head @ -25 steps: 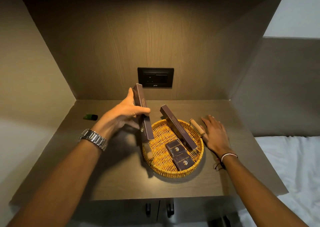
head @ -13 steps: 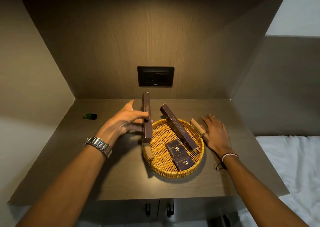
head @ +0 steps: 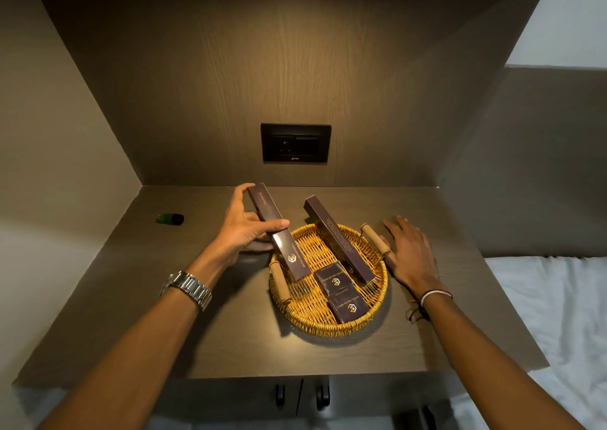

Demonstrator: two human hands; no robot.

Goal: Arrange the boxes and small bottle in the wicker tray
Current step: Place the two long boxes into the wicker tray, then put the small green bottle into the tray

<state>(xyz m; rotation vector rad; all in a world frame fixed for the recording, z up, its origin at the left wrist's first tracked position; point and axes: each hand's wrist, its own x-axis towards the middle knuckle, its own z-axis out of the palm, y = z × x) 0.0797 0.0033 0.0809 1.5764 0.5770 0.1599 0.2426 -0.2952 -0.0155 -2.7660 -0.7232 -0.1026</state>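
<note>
A round wicker tray [head: 310, 321] with two wooden handles sits mid-table. My left hand [head: 244, 229] grips a long dark box [head: 279, 231], tilted, with its near end lowered into the tray's left side. A second long dark box [head: 338, 237] leans across the tray's right half, its far end over the rim. Two small square dark boxes [head: 341, 293] lie side by side in the tray's near part. My right hand [head: 410, 252] rests flat on the table, touching the tray's right handle [head: 374, 237]. A small green bottle [head: 169, 218] lies on the table at far left.
The table [head: 230, 341] sits in a wooden alcove with walls left, back and right. A black socket panel [head: 295, 143] is on the back wall. A white bed [head: 551, 314] lies to the right. Cabinet handles show below the front edge.
My left hand has turned the long box from edge-on to face-up and lowered its near end into the tray's left side. The right hand has stayed put.
</note>
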